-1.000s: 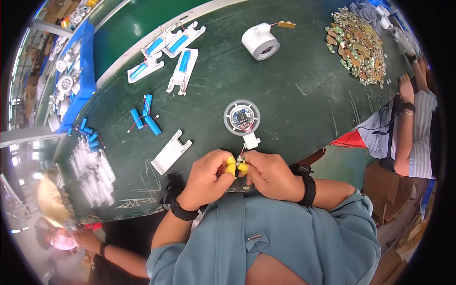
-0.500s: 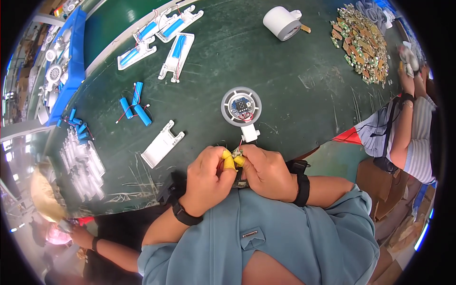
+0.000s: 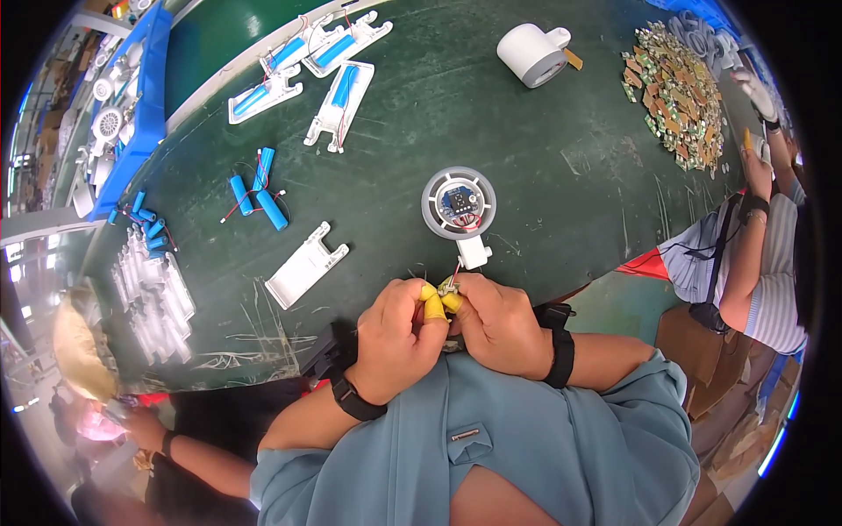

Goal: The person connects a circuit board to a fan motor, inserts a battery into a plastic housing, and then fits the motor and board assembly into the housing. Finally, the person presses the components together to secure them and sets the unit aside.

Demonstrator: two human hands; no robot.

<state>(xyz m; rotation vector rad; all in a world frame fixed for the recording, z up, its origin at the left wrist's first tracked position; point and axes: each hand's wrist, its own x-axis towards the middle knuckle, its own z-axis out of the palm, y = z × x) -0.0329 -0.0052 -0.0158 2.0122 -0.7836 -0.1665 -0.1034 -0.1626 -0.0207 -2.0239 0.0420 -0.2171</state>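
Observation:
My left hand point(image 3: 399, 326) and my right hand point(image 3: 507, 330) meet at the table's near edge, both closed in a pinch, with yellow finger covers on some fingertips. Between the fingertips is a small circuit board point(image 3: 448, 287), mostly hidden by them. Thin red wires run up from it into the white neck point(image 3: 474, 253) of a round fan head point(image 3: 459, 203). That fan head lies just beyond my hands, its grey ring around an exposed blue board. Left of my hands rests an empty white handle shell point(image 3: 307, 266).
Blue battery cells point(image 3: 273, 210) with wires and white shells holding cells point(image 3: 340, 101) lie to the left and far left. White strip-like parts point(image 3: 156, 298) are piled at the left edge. A white fan housing point(image 3: 529, 57) and a heap of small boards point(image 3: 677, 101) sit far right. Co-workers' arms point(image 3: 744, 254) show at the sides.
The whole view has shifted slightly, moving table items a little rightward. My hands keep their pinch at the small board. The co-worker's hands at the right have moved apart.

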